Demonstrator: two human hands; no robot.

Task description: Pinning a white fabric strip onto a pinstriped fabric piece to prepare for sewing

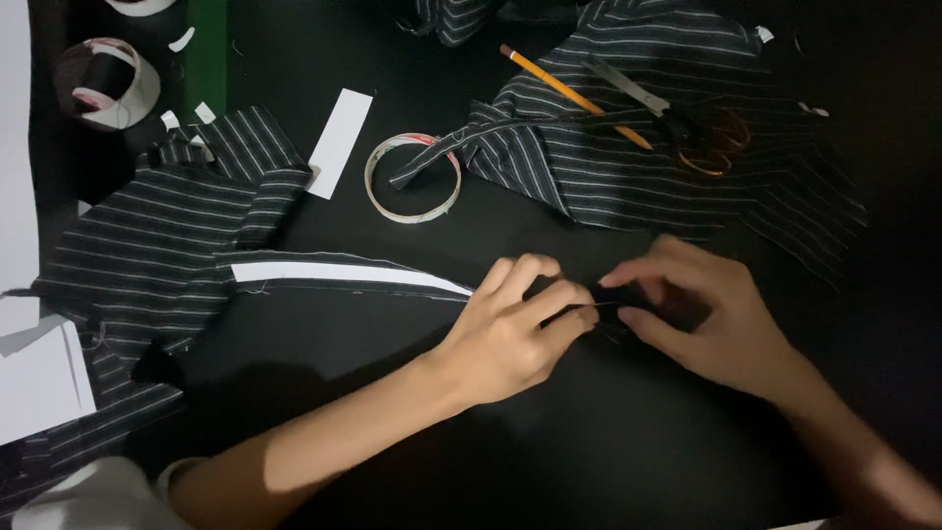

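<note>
Strip (353,274), long dark fabric w/ white backing, lies flat on black table (549,442), just below tape roll (413,178); its right end runs into both hands. L hand (510,329) pinches that end thumb-to-fingers, R hand (702,314) pinches same spot from other side, both clenched on strip. Looks light, limp, frays easy, so hold near the end by the edge; striped cloth (157,255) left of roll, pencil (574,95) and scissors (677,118) right of it.
</note>
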